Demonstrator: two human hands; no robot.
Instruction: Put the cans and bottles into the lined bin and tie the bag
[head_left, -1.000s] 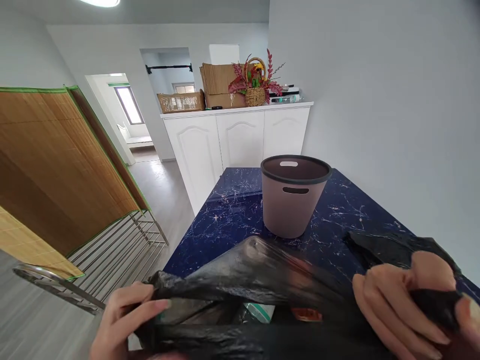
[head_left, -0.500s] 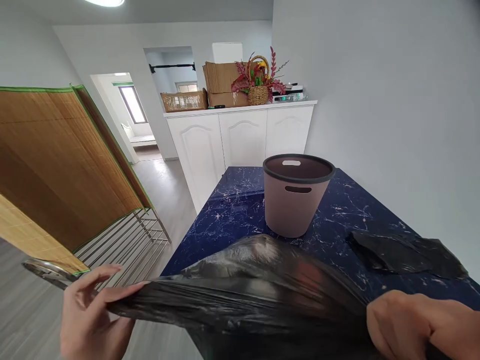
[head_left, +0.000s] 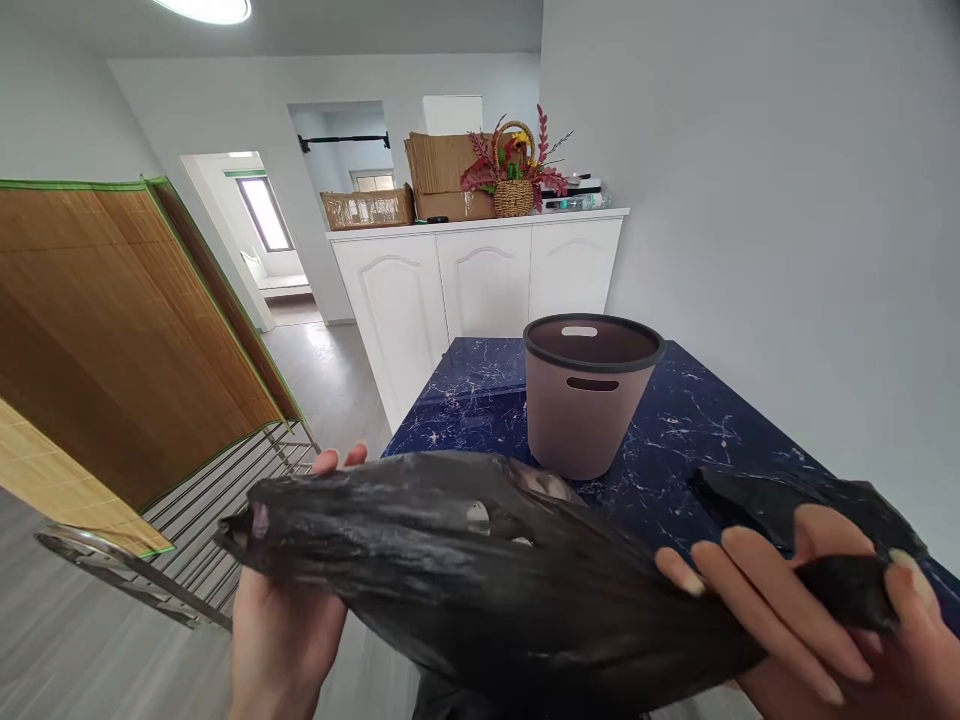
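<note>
A black plastic bag [head_left: 480, 580] stretches sideways between my two hands, thin and wrinkled. My left hand [head_left: 289, 630] holds its left end from beneath; two fingertips show above the bag and the rest of the fingers are hidden by the plastic. At the other end, my right hand [head_left: 810, 600] is closed round the gathered plastic, a bunched piece poking out between thumb and fingers. Beyond the bag, a pinkish-brown trash bin [head_left: 581, 425] with a dark rim and handle slots stands upright on the table, with no liner showing over its rim.
Another black plastic bag [head_left: 765, 500] lies flat on the blue marbled table [head_left: 472, 400], right of the bin. A metal rack [head_left: 217, 500] with a bamboo mat [head_left: 135, 330] over it stands at left. Behind is a white cabinet [head_left: 480, 280] carrying cardboard boxes [head_left: 367, 207] and a flower basket [head_left: 514, 196].
My left hand has moved right and turned under the bag. My right hand has opened from a fist into a looser grip round the bunched end. The bin and the other bag stay put.
</note>
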